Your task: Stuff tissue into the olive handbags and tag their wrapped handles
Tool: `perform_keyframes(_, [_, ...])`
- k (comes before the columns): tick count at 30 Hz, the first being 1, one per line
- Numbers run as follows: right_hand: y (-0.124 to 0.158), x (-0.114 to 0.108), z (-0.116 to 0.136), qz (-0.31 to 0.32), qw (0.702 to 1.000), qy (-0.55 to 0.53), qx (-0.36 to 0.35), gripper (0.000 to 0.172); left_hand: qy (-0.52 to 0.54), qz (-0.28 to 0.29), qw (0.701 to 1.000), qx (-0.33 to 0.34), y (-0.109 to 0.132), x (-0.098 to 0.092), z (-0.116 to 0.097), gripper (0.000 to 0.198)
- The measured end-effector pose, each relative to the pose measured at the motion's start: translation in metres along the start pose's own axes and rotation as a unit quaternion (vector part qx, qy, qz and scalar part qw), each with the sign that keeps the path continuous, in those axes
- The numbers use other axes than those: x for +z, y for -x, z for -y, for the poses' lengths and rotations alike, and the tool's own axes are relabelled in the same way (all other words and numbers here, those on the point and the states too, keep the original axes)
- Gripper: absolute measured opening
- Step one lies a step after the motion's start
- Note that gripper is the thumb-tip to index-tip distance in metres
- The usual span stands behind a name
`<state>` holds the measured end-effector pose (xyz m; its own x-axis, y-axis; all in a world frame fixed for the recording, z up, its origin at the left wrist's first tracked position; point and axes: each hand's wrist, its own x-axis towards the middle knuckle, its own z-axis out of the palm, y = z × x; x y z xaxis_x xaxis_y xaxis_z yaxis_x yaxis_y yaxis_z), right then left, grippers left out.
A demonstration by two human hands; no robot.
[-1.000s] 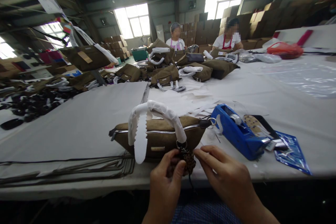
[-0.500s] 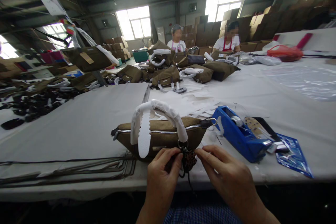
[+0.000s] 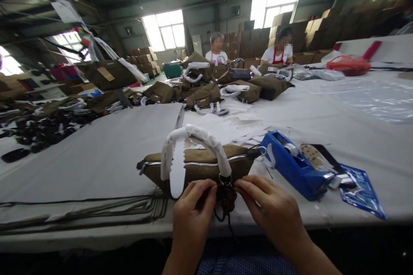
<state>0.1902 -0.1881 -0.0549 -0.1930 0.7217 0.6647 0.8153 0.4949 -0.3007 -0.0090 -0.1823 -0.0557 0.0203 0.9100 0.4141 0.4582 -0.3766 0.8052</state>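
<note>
A brown zippered bag (image 3: 196, 167) lies near the front edge of the white table (image 3: 97, 154), its handle (image 3: 196, 137) wrapped in white paper. A small leopard-print charm (image 3: 228, 195) hangs from the metal ring at the handle's base, with a dark cord trailing below. My left hand (image 3: 192, 212) pinches at the charm from the left, fingers closed on it. From the right, my right hand (image 3: 274, 215) meets it, its fingertips pressed on the same charm.
A blue tape dispenser (image 3: 292, 165) stands right of the bag, beside a black tray (image 3: 319, 159) and a blue packet (image 3: 361, 189). Dark straps (image 3: 80, 210) lie left. More brown bags (image 3: 206, 90) are piled farther back, where two seated people (image 3: 250, 49) work. Cardboard boxes line the walls.
Both hands have moved slightly up and closer to the bag, still on the charm. The view has shifted a little; the bag stays in place.
</note>
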Motion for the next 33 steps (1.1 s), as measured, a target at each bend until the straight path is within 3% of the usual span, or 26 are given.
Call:
perform_keyframes(4, [0.009,-0.011,-0.011,0.012,0.999,-0.026,0.024,0.011,0.12,-0.018,0.99,-0.077,0.003,-0.009,-0.001,0.011])
perform_keyframes(7, [0.016,-0.019,-0.013,0.008,0.978,-0.159,0.137,0.008,0.228,-0.024,0.965,-0.124,0.004,-0.007,-0.009,0.016])
perform_keyframes(9, [0.018,-0.023,-0.011,0.034,0.92,-0.285,0.266,0.014,0.296,-0.02,0.942,-0.158,0.005,-0.002,-0.015,0.018])
perform_keyframes(11, [0.018,-0.025,-0.008,0.07,0.834,-0.418,0.353,0.022,0.342,-0.015,0.923,-0.173,0.005,0.004,-0.02,0.018])
perform_keyframes(13, [0.018,-0.027,-0.006,0.074,0.758,-0.531,0.371,0.026,0.358,-0.018,0.92,-0.159,0.006,0.007,-0.022,0.017])
perform_keyframes(16, [0.018,-0.027,-0.008,0.043,0.695,-0.61,0.378,0.021,0.345,-0.031,0.929,-0.131,0.006,0.009,-0.02,0.016])
perform_keyframes(19, [0.022,-0.026,-0.012,0.021,0.668,-0.62,0.412,0.022,0.338,-0.045,0.929,-0.144,0.007,0.008,-0.012,0.015])
perform_keyframes(21, [0.024,-0.024,-0.015,-0.004,0.667,-0.608,0.431,0.024,0.34,-0.065,0.925,-0.157,0.006,0.007,-0.005,0.017])
perform_keyframes(23, [0.025,-0.022,-0.019,-0.032,0.696,-0.566,0.441,0.025,0.342,-0.083,0.921,-0.164,0.005,0.006,0.0,0.021])
perform_keyframes(26, [0.024,-0.02,-0.023,-0.065,0.775,-0.465,0.423,0.026,0.339,-0.089,0.92,-0.177,0.003,0.006,0.001,0.025])
perform_keyframes(28, [0.022,-0.018,-0.022,-0.088,0.783,-0.467,0.402,0.024,0.334,-0.082,0.922,-0.179,0.002,0.007,-0.001,0.025])
perform_keyframes(30, [0.02,-0.017,-0.019,-0.098,0.729,-0.549,0.396,0.022,0.318,-0.068,0.931,-0.164,0.001,0.008,-0.006,0.022])
perform_keyframes(33, [0.018,-0.015,-0.012,-0.088,0.613,-0.675,0.401,0.025,0.272,-0.035,0.955,-0.116,-0.002,0.009,-0.014,0.017])
